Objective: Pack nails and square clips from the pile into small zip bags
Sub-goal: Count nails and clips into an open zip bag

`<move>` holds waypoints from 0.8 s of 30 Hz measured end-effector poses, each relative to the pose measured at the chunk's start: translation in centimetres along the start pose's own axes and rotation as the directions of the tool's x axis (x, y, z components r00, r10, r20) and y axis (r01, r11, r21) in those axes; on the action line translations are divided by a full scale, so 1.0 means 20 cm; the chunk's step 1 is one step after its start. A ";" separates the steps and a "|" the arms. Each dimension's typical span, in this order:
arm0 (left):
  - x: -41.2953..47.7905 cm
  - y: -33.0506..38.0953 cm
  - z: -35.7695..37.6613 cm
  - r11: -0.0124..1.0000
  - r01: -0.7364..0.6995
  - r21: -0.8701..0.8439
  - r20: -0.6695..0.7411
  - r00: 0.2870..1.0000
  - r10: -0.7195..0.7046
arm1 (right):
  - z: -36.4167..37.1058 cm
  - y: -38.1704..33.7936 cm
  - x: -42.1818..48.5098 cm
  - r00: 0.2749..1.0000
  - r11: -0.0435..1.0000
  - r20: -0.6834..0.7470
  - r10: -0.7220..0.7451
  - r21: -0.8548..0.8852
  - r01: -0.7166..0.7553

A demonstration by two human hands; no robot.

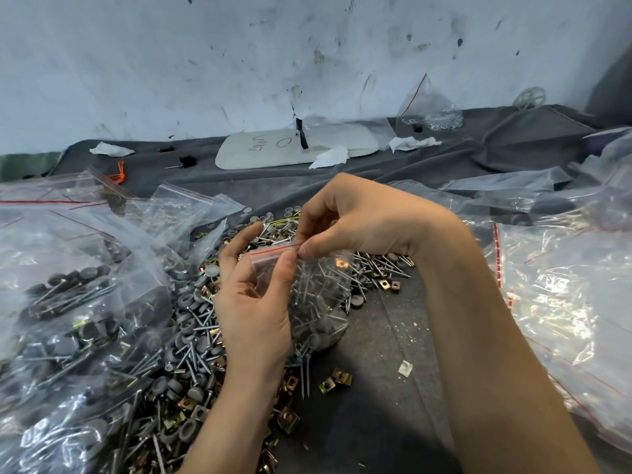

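Observation:
A small clear zip bag (pixel 321 295) with a red seal line hangs between both hands, filled with nails, grey caps and a brass square clip. My left hand (pixel 253 309) holds the bag from the left, thumb pressed on the red strip. My right hand (pixel 355 217) pinches the strip's right end between thumb and forefinger. Below and around them lies the loose pile (pixel 191 357) of nails, grey caps and brass square clips on a dark grey cloth (pixel 386 405).
Several filled zip bags (pixel 68 323) are heaped at the left. Empty clear bags (pixel 567 289) lie at the right. Farther back sit a white oval board (pixel 294 145), crumpled tissues (pixel 330 157) and another bag (pixel 431 111) against the stained wall.

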State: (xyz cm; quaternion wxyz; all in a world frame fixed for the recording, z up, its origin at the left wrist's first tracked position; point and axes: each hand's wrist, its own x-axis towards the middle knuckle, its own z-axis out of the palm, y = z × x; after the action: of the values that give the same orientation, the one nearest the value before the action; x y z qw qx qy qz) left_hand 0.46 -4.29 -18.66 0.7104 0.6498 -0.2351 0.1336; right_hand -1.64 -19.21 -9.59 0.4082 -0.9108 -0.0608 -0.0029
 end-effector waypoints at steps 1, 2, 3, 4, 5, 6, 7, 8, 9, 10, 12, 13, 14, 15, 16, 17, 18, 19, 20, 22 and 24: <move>0.00 0.00 0.00 1.000 0.000 -0.006 0.001 1.000 0.000 | 0.00 0.00 0.00 1.000 1.000 -0.003 -0.002 -0.002 0.002; 0.00 0.01 0.00 1.000 0.003 -0.010 0.002 1.000 -0.003 | 0.01 0.00 0.00 1.000 1.000 -0.006 -0.004 -0.002 0.004; 0.00 0.01 0.00 1.000 0.012 -0.015 0.002 1.000 -0.012 | 0.01 -0.01 0.01 1.000 1.000 -0.009 -0.005 -0.002 0.005; 0.00 0.01 0.00 1.000 0.020 -0.019 0.001 1.000 -0.020 | 0.01 -0.01 0.01 1.000 1.000 -0.011 -0.006 -0.001 0.006; 0.00 0.01 0.00 1.000 0.020 -0.017 -0.001 1.000 -0.020 | 0.01 -0.01 0.01 1.000 1.000 -0.012 -0.007 0.001 0.007; 0.00 0.01 0.00 1.000 0.013 -0.009 -0.005 1.000 -0.013 | 0.01 -0.01 0.01 1.000 1.000 -0.011 -0.004 0.003 0.004; 0.00 0.01 0.00 1.000 0.004 -0.001 -0.007 1.000 -0.004 | 0.01 -0.01 0.01 1.000 1.000 -0.009 0.001 0.004 -0.001; 0.00 0.01 0.01 1.000 -0.002 0.002 -0.010 1.000 0.002 | 0.01 0.00 0.01 1.000 1.000 -0.008 0.007 0.004 -0.007; 0.00 0.01 0.01 1.000 -0.002 -0.006 -0.016 1.000 0.002 | 0.01 0.00 0.00 1.000 1.000 -0.009 0.010 0.001 -0.010; 0.00 0.01 0.01 1.000 0.005 -0.021 -0.021 1.000 -0.005 | 0.00 0.00 0.00 1.000 1.000 -0.013 0.010 0.001 -0.010; 0.00 -0.01 0.01 0.998 0.029 -0.047 -0.028 0.999 -0.031 | 0.00 0.00 0.00 1.000 1.000 -0.015 0.001 -0.002 -0.001; 0.00 -0.02 0.01 0.997 0.048 -0.054 -0.024 0.998 -0.050 | 0.00 0.00 0.00 1.000 1.000 -0.010 -0.005 -0.009 0.005; 0.00 -0.02 0.01 0.996 0.067 -0.060 -0.014 0.998 -0.068 | 0.00 -0.01 0.00 1.000 1.000 -0.005 -0.008 -0.014 0.008; 0.00 -0.02 0.01 0.996 0.071 -0.060 -0.003 0.997 -0.072 | 0.00 -0.01 0.00 1.000 1.000 -0.002 -0.008 -0.014 0.008; 0.00 -0.02 0.01 0.997 0.057 -0.053 0.002 0.998 -0.057 | 0.00 -0.01 0.00 1.000 1.000 -0.002 -0.006 -0.005 0.006; 0.00 -0.01 0.01 0.998 0.034 -0.045 0.004 0.999 -0.034 | 0.01 -0.01 0.01 1.000 1.000 -0.005 -0.002 0.010 0.002; 0.00 -0.01 0.01 0.999 0.019 -0.043 0.004 1.000 -0.018 | 0.01 0.00 0.01 1.000 1.000 -0.008 0.004 0.022 -0.003; 0.01 -0.01 0.01 0.999 0.015 -0.049 0.005 1.000 -0.015 | 0.01 0.00 0.01 1.000 1.000 -0.008 0.010 0.025 -0.010; 0.01 -0.01 0.01 0.998 0.020 -0.060 0.007 1.000 -0.020 | 0.01 0.00 0.01 1.000 1.000 -0.006 0.017 0.020 -0.017; 0.01 -0.02 0.01 0.997 0.028 -0.069 0.009 1.000 -0.028 | 0.00 0.01 0.00 1.000 1.000 -0.003 0.017 0.012 -0.017; 0.00 -0.03 0.01 0.997 0.032 -0.072 -0.003 0.999 -0.032 | -0.01 0.01 -0.01 1.000 1.000 -0.007 -0.004 0.011 0.005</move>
State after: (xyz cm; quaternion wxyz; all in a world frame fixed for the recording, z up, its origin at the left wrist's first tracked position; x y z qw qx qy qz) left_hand 0.74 -4.55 -19.06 0.7359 0.6272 -0.2277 0.1149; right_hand -1.74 -19.54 -9.61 0.4134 -0.9084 -0.0614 -0.0067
